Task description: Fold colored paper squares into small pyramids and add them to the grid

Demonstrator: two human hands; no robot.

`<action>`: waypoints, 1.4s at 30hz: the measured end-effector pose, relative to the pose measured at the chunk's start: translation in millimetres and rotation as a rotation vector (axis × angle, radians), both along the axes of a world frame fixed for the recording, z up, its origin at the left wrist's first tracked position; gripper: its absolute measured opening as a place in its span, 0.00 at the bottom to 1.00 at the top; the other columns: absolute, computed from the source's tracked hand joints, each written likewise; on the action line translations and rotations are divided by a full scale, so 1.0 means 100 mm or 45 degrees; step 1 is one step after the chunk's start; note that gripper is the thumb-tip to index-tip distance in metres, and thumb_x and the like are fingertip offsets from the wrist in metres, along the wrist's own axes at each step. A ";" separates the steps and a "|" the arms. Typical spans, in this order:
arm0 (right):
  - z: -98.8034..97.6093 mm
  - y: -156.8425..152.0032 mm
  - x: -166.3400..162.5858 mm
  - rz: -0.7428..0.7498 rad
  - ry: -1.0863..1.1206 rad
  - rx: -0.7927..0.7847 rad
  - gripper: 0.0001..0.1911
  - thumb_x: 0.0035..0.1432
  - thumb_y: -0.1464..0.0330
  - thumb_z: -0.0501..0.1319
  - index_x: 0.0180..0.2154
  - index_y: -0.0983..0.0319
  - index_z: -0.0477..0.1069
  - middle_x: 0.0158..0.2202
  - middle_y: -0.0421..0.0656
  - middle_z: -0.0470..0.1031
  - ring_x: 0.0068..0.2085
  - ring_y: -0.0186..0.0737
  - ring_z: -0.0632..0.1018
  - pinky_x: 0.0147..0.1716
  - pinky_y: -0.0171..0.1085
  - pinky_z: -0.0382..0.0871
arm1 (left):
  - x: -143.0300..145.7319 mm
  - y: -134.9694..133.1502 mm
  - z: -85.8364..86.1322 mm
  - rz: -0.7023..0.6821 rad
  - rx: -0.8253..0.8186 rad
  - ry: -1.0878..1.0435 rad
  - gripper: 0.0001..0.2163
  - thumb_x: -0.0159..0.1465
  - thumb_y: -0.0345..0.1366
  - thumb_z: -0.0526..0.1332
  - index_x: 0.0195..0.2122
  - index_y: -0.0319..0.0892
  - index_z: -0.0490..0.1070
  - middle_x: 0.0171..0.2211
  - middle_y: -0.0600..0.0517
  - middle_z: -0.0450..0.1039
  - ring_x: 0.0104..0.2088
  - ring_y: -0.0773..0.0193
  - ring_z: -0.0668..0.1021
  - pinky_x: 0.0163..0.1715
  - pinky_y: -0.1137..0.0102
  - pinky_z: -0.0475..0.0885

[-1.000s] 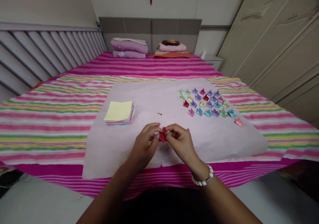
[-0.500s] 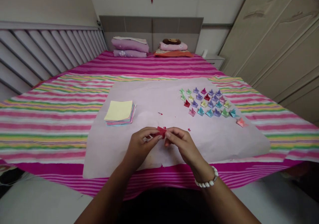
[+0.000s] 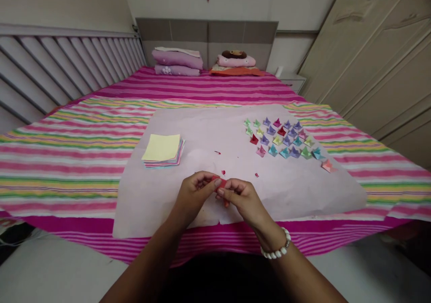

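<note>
Between my hands is a small folded red paper (image 3: 221,183), mostly covered by fingers. My left hand (image 3: 196,191) pinches its left side, thumb on top. On its right side, my right hand (image 3: 243,199) grips it between thumb and fingers. Both hands are just above a large pale sheet (image 3: 208,128) near the bed's front edge. Small red paper scraps (image 3: 223,173) lie on the sheet just beyond my fingers. A stack of square coloured papers (image 3: 162,148), yellow on top, sits to the left. Several rows of small folded paper pieces (image 3: 282,140) in many colours stand to the right.
The sheet lies on a bed with a striped cover (image 3: 77,159). Folded purple bedding (image 3: 178,61) and a pink pile (image 3: 236,62) rest by the headboard (image 3: 242,31). A slatted rail (image 3: 77,65) runs along the left, and a wardrobe (image 3: 387,60) stands at right.
The red paper has turned and tilted down to the right between my hands. My right hand has shifted slightly lower and left, and the view has moved a little.
</note>
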State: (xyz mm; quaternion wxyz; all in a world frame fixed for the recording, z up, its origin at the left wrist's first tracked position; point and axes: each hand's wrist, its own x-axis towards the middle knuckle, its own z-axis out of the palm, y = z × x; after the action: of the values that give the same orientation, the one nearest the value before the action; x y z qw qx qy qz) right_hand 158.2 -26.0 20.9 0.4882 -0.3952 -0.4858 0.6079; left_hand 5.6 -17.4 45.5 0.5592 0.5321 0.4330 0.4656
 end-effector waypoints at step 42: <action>-0.03 0.03 0.07 -0.233 0.155 0.181 0.19 0.49 0.66 0.70 0.45 0.56 0.76 0.30 0.39 0.77 0.27 0.33 0.74 0.28 0.35 0.70 | -0.04 0.02 -0.08 0.042 0.130 0.067 0.07 0.58 0.36 0.65 0.37 0.42 0.72 0.32 0.52 0.75 0.34 0.65 0.76 0.36 0.70 0.69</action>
State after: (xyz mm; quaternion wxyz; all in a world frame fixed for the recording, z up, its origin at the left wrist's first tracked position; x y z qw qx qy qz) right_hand 165.3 -22.8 18.1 0.5969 -0.3646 -0.4590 0.5478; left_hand 1.2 -15.9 37.2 0.5118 0.5647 0.4321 0.4820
